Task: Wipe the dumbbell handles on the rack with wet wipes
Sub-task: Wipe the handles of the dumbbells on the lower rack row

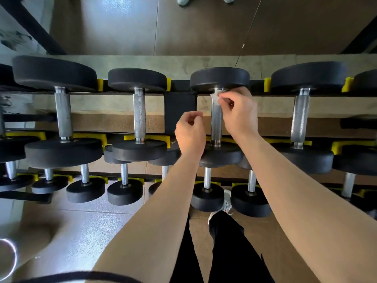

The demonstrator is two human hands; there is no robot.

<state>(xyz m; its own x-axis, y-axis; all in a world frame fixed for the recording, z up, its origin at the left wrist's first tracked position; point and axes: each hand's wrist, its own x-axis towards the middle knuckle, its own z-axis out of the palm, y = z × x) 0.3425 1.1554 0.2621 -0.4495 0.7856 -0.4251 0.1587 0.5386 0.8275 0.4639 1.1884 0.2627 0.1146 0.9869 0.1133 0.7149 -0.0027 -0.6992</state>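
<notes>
A white wet wipe (214,97) lies against the far end of a steel dumbbell handle (216,123) on the rack's (179,111) top row, pinched between my right hand's (238,113) thumb and fingers. My left hand (190,131) hovers just beside the handle, fingers curled, empty.

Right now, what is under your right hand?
A white wet wipe, pinched against the dumbbell handle near its far end. The right hand covers most of the wipe.

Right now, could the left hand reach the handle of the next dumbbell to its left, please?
Probably yes: the left hand seems empty, and that handle lies bare close by, open from above.
</notes>
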